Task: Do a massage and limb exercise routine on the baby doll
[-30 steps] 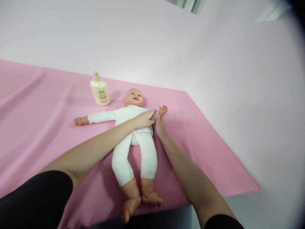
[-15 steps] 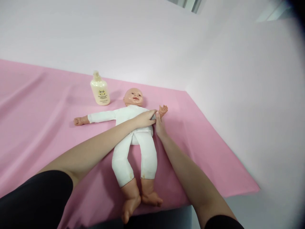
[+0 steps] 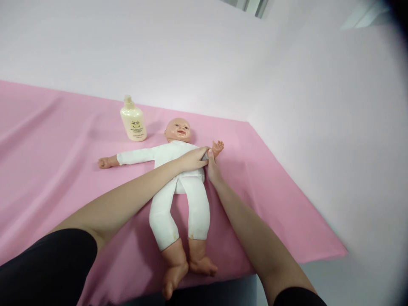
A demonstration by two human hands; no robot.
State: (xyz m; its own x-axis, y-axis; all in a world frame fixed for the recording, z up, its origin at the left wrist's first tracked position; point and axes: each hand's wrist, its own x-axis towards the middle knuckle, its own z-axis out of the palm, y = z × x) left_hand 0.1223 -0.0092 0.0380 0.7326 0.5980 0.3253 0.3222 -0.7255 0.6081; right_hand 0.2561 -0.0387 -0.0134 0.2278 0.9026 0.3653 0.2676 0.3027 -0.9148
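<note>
A baby doll (image 3: 165, 152) with a white cloth body lies on its back, its head away from me and its bare feet towards me. Across its chest reaches my left hand (image 3: 194, 160), fingers closed around the doll's arm on the right side. My right hand (image 3: 213, 168) grips the same arm from the outer side, thumb up, close to the doll's wrist. The two hands touch or nearly touch, and most of the fingertips are hidden. The doll's other arm stretches out to the left, untouched.
A pale yellow pump bottle (image 3: 134, 121) with a printed label stands upright beyond the doll's outstretched arm. Pink cloth (image 3: 57, 136) covers the table, with folds at the left and its edge at the right. A white wall (image 3: 159, 51) rises behind.
Almost nothing differs. Both hands stay on the doll's arm in the same place, and the view has shifted very slightly.
</note>
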